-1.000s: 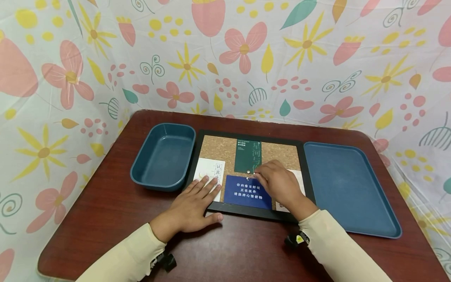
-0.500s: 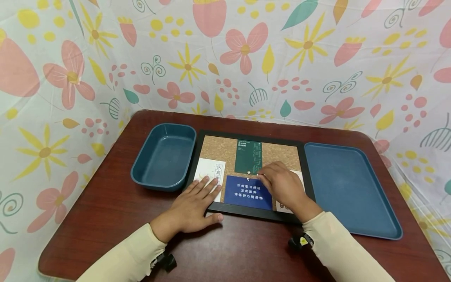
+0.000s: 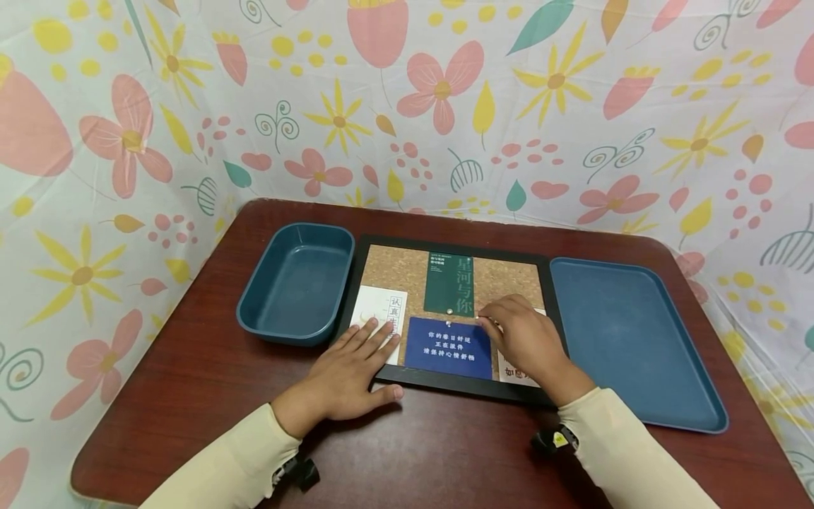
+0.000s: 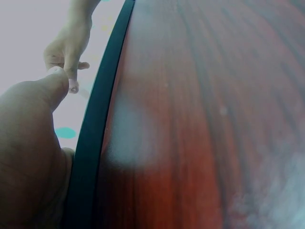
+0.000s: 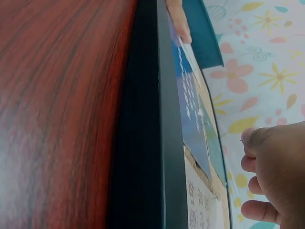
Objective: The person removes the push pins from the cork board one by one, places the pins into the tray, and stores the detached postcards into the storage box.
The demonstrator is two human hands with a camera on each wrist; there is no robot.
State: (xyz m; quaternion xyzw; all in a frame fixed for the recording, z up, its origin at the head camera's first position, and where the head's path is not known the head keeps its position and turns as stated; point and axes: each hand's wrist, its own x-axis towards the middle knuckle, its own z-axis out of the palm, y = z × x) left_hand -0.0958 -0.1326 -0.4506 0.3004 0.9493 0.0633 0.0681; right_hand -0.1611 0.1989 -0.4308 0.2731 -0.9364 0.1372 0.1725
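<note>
My left hand [image 3: 352, 367] lies flat with fingers spread over the white card [image 3: 376, 305] and the near-left frame of the corkboard [image 3: 515, 277]. Above the board's right part, my right hand [image 3: 524, 332] pinches a small pushpin [image 5: 241, 140] between thumb and index finger; its thin point shows in the right wrist view. On the cork lie a green card [image 3: 449, 283] and, below it, a blue card [image 3: 448, 348]. Two pushpins [image 3: 449, 312] sit where these cards' edges face each other. Another pale card [image 3: 518, 372] at the board's right is partly hidden under my right hand.
Left of the board stands a deep blue bin [image 3: 295, 283]. A flat blue tray [image 3: 636, 339] lies to its right. Everything rests on a dark red wooden table [image 3: 172, 367], with a flower-patterned curtain [image 3: 439, 141] behind.
My right hand has drifted right, away from the two pins between the green and blue cards, still pinching the pushpin. The left hand stays put.
</note>
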